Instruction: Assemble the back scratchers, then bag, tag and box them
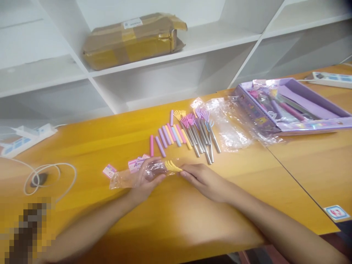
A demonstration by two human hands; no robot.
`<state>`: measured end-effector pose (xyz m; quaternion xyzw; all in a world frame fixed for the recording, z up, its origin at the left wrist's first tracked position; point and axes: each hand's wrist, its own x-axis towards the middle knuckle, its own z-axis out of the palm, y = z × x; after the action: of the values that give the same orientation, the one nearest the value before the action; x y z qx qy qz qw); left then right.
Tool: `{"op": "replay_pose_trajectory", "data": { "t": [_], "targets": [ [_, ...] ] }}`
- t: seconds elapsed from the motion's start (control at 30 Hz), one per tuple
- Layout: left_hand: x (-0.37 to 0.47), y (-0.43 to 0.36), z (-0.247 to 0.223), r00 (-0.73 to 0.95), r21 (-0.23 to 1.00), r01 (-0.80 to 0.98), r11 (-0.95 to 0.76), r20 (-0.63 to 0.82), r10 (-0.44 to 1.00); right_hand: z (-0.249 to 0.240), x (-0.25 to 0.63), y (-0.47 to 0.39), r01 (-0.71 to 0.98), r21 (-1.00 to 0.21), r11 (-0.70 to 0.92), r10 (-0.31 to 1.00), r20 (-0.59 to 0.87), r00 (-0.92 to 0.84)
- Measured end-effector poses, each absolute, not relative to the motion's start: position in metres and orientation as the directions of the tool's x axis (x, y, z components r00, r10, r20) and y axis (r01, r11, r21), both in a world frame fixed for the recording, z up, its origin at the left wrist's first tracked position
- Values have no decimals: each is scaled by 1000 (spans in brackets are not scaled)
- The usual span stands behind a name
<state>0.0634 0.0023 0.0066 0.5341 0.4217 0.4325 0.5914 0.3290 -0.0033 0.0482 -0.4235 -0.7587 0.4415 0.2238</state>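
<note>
My left hand (148, 179) is wrapped round a clear plastic bag (156, 167). A yellow hand-shaped claw (172, 166), like the head of a back scratcher, shows at the bag's right end. My right hand (202, 179) pinches the tips of this claw. Whether the claw is wholly inside the plastic, I cannot tell. Just beyond my hands lie several back scratchers with metal rods (202, 135) and pink, purple, yellow and blue claws. Left of them are several short coloured sleeves (167, 135) in a loose row.
Clear wrappers (231, 128) lie beside an open purple box (310, 126) holding more wrapped scratchers. Printed cards (110, 171) lie near my left hand. Power strips (30, 139) and a looped white cable (74, 176) are at the left. A taped carton (132, 40) sits on the shelf behind.
</note>
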Motion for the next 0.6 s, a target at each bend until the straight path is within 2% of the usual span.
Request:
{"op": "replay_pose_trajectory", "data": {
  "t": [0.23,0.4,0.6],
  "targets": [
    [61,6,6,187,991,-97,87,-68,980,44,341,10,388,-900,197,804,-78,-590],
    [64,7,0,225,963,-222,151,-100,969,40,347,13,365,-918,156,759,-126,-639],
    [64,12,1,295,923,-305,233,-141,945,40,346,12,384,-905,185,754,-120,-646]
  ]
}}
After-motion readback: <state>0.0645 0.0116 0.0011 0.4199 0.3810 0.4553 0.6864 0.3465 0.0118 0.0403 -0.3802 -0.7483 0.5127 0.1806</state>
